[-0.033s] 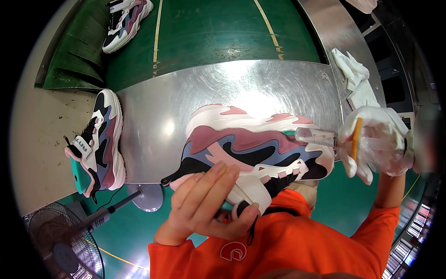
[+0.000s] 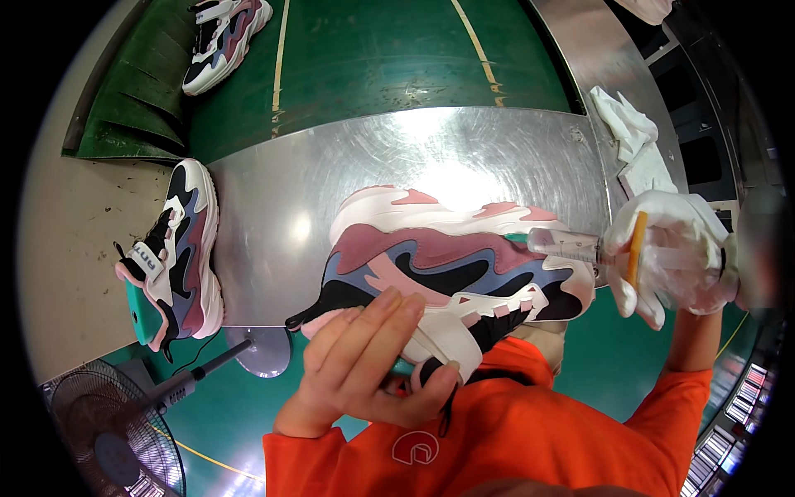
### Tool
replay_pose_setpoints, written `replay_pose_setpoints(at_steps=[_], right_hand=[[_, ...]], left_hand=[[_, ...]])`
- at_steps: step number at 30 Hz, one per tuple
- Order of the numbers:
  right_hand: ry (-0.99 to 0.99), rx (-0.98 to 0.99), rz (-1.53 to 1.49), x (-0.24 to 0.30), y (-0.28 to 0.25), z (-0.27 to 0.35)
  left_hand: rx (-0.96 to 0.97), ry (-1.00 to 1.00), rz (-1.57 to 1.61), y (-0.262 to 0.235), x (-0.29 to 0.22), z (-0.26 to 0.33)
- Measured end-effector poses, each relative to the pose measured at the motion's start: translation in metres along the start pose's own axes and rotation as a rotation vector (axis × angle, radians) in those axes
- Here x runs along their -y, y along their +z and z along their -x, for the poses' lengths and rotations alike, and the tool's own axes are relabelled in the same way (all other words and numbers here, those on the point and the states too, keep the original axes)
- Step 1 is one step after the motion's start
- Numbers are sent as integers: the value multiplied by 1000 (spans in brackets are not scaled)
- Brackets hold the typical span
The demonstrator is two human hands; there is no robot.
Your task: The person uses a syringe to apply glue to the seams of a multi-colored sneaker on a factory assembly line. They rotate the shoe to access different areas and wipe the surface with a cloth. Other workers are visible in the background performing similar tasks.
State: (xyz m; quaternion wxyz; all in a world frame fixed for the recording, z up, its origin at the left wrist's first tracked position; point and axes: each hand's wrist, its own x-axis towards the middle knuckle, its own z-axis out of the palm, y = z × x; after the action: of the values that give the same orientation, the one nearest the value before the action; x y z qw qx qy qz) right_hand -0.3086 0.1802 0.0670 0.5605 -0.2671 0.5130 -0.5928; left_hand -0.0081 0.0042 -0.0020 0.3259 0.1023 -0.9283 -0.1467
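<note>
A sneaker (image 2: 431,257) in white, pink, mauve, blue and black lies on its side, its sole turned away from me. My bare left hand (image 2: 364,356) is closed round the shoe's tongue and white strap at the near edge. In a white glove, my right hand (image 2: 662,253) grips a clear syringe (image 2: 565,243) with an orange-yellow flange. The syringe's green tip (image 2: 517,238) is at the seam between upper and sole, towards the right end of the shoe. Whether the tip touches the seam I cannot tell.
The sneaker rests on a shiny metal plate (image 2: 273,207). A matching sneaker (image 2: 186,257) stands at the left, another (image 2: 228,41) at the far left by a green conveyor belt (image 2: 381,66). White cloths (image 2: 625,128) lie at the right. A fan (image 2: 116,439) stands lower left.
</note>
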Motion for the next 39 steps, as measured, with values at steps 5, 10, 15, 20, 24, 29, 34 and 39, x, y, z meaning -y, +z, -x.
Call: replay_pose_setpoints(at_steps=[5, 10, 15, 20, 24, 29, 34, 39], right_hand=[[-6, -43, -2, -2, -4, 6], [-12, -86, -7, -3, -8, 9], [-20, -124, -6, -6, -14, 17], [-30, -163, -26, -11, -19, 24], [-5, -224, -45, -18, -29, 29], [-3, -220, -54, -26, -39, 34], [-5, -206, -81, -35, -48, 34], [-11, -189, -105, -46, -58, 35]], left_hand=[[-23, 13, 10, 1, 1, -1], [-18, -24, 44, -1, 0, -4], [-21, 3, 59, 0, 2, -5], [4, -17, 17, -1, 0, -7], [6, -4, -20, -1, 0, -6], [51, -8, -50, -2, 0, -7], [65, 75, -90, -1, 1, -11], [51, 99, -97, 2, 6, -4]])
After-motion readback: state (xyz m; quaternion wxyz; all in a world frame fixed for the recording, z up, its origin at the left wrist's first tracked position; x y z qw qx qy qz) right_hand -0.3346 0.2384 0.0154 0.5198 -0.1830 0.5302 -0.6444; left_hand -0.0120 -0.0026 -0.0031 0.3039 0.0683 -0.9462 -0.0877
